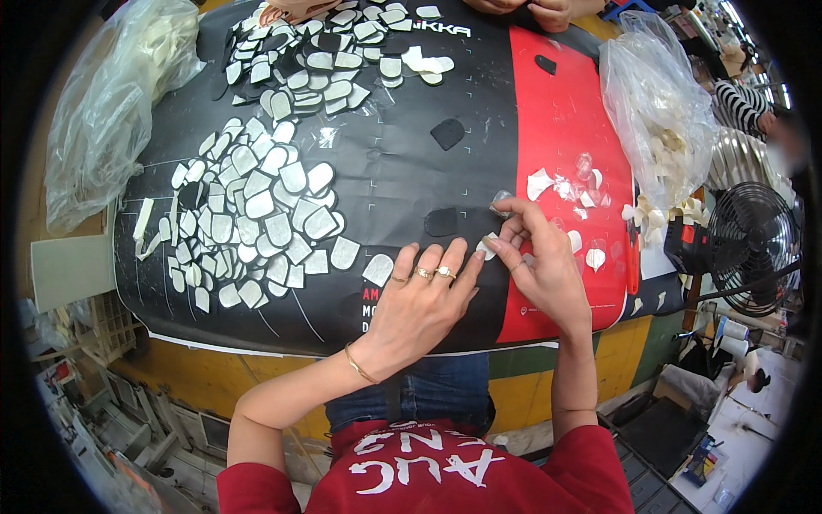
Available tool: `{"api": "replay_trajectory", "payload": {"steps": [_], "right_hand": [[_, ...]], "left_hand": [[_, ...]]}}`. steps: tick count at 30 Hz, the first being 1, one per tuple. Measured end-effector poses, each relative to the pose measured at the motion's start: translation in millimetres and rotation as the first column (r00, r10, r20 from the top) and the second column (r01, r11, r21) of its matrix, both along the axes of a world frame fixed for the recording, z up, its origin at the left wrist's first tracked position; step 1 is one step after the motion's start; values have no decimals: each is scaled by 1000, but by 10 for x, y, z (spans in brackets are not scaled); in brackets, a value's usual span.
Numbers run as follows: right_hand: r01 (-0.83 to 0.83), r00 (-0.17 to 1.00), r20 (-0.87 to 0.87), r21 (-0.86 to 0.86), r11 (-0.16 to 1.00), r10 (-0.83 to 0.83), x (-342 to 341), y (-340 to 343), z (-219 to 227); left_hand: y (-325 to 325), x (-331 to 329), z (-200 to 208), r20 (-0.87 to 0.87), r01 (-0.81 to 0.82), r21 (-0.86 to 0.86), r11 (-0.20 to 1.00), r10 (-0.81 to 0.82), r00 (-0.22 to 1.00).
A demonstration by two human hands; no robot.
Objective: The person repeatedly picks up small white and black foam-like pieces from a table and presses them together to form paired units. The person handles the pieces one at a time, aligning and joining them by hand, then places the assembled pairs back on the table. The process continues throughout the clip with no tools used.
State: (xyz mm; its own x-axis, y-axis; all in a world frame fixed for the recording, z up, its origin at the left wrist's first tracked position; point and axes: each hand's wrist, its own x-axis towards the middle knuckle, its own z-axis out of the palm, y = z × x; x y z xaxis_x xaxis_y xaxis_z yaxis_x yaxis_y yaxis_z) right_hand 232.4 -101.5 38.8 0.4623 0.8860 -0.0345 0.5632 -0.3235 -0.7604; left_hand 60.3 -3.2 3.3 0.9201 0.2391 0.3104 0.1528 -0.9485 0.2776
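My left hand [428,295] lies palm down on the black part of the mat, fingers stretched out. Beside its fingertips is a white-faced pad [378,270] with one rounded end. My right hand [544,261] pinches a small white piece of backing paper [487,247] between thumb and fingers, close to my left fingertips. A small clear plastic piece [501,202] shows at the right index finger. Just beyond my left hand rests a black pad [443,222]; farther off lies another black pad [447,134]. Whatever is beneath my left palm is hidden.
A heap of white-faced pads [248,206] covers the mat's left side, with a second heap [325,68] behind. White scraps [595,259] dot the red strip. Plastic bags [128,94] flank the mat. Another person's hands [548,10] are at the far edge; a fan [752,244] stands right.
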Motion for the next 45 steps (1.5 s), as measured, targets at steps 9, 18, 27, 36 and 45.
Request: {"api": "replay_trajectory", "payload": {"steps": [9,18,27,36,45], "right_hand": [[124,979,171,-56,991,-113,-65,21,19],[296,883,370,41,954,-289,-152,42,-98],[393,752,509,164,905,-419,-203,-1,-190],[339,772,484,234,911,-412,-303,-182,-93],[135,870,441,220,966,-222,-362,123,-92]], "left_hand": [[5,-4,3,11,4,-6,1000,-4,1000],[0,1,7,-19,-1,-6,1000,1,1000],[-26,-84,60,-20,35,53,998,-34,999],[32,-712,-43,136,39,138,990,-58,989],[608,-1328,-110,176,-237,325,915,188,966]]}}
